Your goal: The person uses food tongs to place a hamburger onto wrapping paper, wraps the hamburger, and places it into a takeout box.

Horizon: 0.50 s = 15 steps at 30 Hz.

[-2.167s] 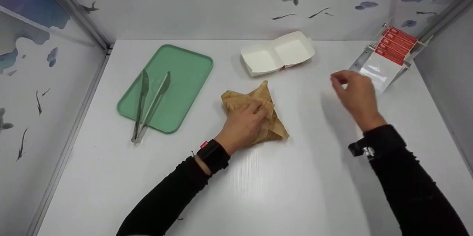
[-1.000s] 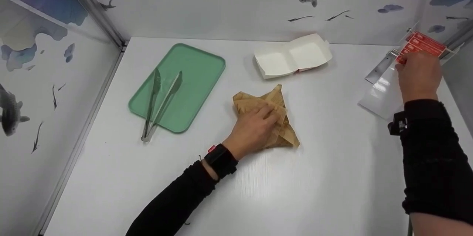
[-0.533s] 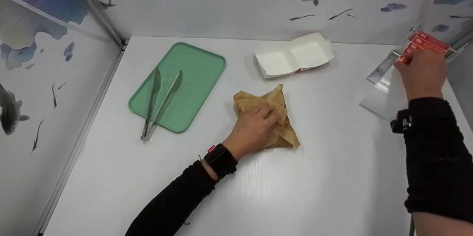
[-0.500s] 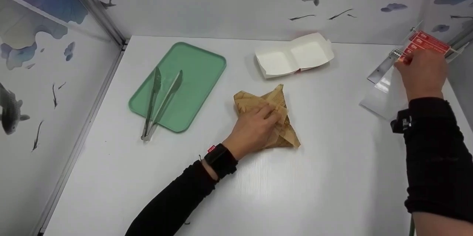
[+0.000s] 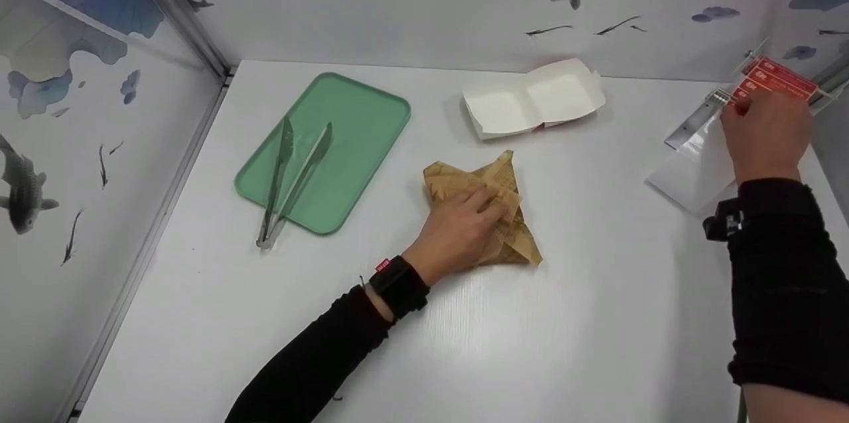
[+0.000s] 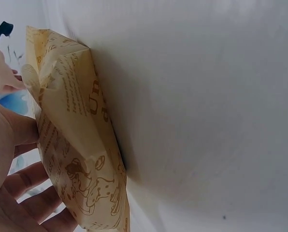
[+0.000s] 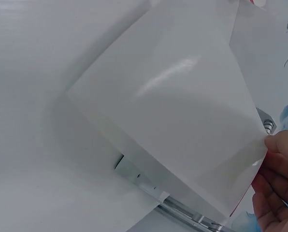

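A brown printed paper parcel [image 5: 516,241], folded to pointed corners, lies mid-table. My left hand [image 5: 456,231] presses on its folded top, thumb and fingers spread over the paper in the left wrist view [image 6: 21,179]. Far off at the right, my right hand [image 5: 769,134] pinches the edge of a label strip [image 5: 776,78] with red printed faces and glossy white backing [image 7: 168,111]. The strip sits in a clear and metal dispenser [image 5: 696,119]. In the right wrist view, thumb and fingertips meet at the strip's edge; part of its red face is hidden.
At the back stands an opened white paper box [image 5: 530,105]. On the left, metal tongs [image 5: 273,184] lie over a green tray [image 5: 358,138], their joined end past its rim. Walls border the table on its sides and back.
My right hand has gone from short of the dispenser to the label strip and taken its edge. Over the last second it barely shifts. My left hand stays on the parcel; the head view swings slightly.
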Motion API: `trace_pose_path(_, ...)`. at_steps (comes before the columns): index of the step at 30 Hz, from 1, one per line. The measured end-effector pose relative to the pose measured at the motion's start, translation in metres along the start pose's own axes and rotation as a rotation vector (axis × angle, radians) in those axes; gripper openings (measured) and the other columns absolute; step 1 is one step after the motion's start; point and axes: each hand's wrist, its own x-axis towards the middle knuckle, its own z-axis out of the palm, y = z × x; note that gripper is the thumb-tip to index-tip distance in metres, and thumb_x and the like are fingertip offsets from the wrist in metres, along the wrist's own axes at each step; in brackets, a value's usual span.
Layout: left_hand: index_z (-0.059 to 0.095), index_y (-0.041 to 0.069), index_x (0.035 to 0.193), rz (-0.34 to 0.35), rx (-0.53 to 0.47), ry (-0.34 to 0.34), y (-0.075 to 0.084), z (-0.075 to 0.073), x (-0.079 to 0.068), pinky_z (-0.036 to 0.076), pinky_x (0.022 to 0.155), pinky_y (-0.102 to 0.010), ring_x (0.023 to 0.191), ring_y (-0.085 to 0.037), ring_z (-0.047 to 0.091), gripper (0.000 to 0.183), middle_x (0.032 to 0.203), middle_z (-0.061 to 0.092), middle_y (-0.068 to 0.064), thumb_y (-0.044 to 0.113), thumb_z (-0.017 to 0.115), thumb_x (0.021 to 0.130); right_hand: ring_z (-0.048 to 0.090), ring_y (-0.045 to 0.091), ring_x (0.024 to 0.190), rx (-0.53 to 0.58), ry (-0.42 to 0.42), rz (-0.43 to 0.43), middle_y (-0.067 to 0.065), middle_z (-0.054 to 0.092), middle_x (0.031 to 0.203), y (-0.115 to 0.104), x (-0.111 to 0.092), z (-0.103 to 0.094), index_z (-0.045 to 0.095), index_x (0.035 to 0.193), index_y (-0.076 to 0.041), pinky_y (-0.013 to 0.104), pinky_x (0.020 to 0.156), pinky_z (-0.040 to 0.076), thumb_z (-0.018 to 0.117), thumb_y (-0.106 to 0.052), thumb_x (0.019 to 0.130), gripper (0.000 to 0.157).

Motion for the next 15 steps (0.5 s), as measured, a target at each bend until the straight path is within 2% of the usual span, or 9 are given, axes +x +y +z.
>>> trace_pose_path(4,0.072,0.016,0.127,0.001,-0.010,0.008,0.0004,-0.0006,-0.0010,0.053,0.115,-0.038,0.131,-0.027,0.066,0.030,0.139,0.068,-0.007,0.019,0.071,0.097,0.052,0.055,0.119,0.052,0.010,0.051,0.040,0.066,0.122,-0.0010,-0.0023,-0.0008,0.067,0.121,0.018,0.066,0.106,0.045,0.050,-0.019,0.108,0.043)
trace_pose_path(7,0.073,0.017,0.125,0.006,-0.008,0.037,0.0008,-0.0001,-0.0015,0.057,0.108,-0.038,0.127,-0.026,0.069,0.030,0.138,0.068,-0.007,0.019,0.072,0.095,0.050,0.053,0.125,0.089,0.005,0.088,0.040,0.066,0.125,-0.0016,-0.0039,-0.0023,0.067,0.123,0.018,0.063,0.106,0.043,0.049,-0.021,0.108,0.046)
trace_pose_path(11,0.074,0.017,0.123,0.019,0.010,0.071,0.0015,0.0020,-0.0010,0.060,0.101,-0.037,0.120,-0.025,0.071,0.031,0.136,0.070,-0.007,0.021,0.074,0.092,0.051,0.048,0.120,0.122,0.005,0.126,0.039,0.065,0.128,-0.0016,-0.0052,-0.0044,0.067,0.127,0.017,0.045,0.090,0.047,0.048,-0.021,0.108,0.046)
trace_pose_path(15,0.074,0.017,0.125,0.018,0.022,0.052,0.0020,0.0025,0.0003,0.059,0.105,-0.037,0.123,-0.026,0.070,0.032,0.136,0.069,-0.007,0.024,0.075,0.093,0.054,0.038,0.106,0.149,0.012,0.168,0.035,0.066,0.128,0.0002,-0.0068,-0.0084,0.068,0.130,0.012,0.026,0.074,0.036,0.050,-0.023,0.109,0.045)
